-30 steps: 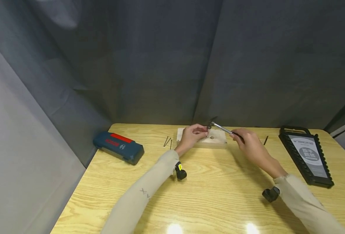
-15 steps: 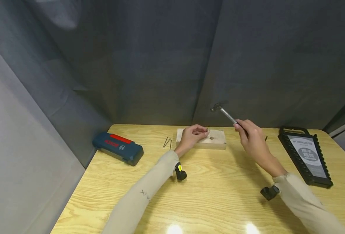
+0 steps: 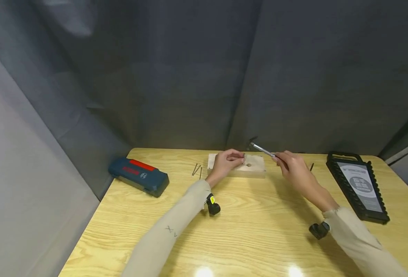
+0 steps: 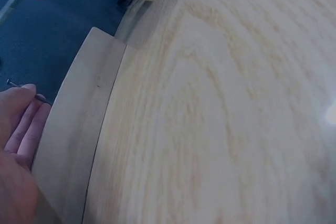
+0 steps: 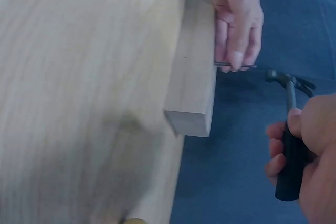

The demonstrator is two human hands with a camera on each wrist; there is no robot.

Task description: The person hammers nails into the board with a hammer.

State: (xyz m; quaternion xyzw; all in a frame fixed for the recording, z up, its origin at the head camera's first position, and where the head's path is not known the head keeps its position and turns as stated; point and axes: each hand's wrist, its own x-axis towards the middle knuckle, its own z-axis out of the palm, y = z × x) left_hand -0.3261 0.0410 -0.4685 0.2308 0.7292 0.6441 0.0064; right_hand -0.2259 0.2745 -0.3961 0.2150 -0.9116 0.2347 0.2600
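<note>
My left hand pinches a nail between thumb and fingertips. In the right wrist view the nail stands out from the face of a pale wooden block, its point at the wood. A claw hammer with a silver shaft and black grip is gripped in my right hand. Its head is a short way off the nail's head, apart from it. On the block's top shows a dark round spot, right of my left fingers.
Several loose nails lie left of the block. A blue Bosch case is at the left, a black wrench rack at the right. A thin dark rod lies behind my right hand. A dark curtain hangs behind the table.
The hammer was at the nail a second ago, rose well above the block half a second ago, and is now lowered close over it. My left hand has kept its pinch on the nail.
</note>
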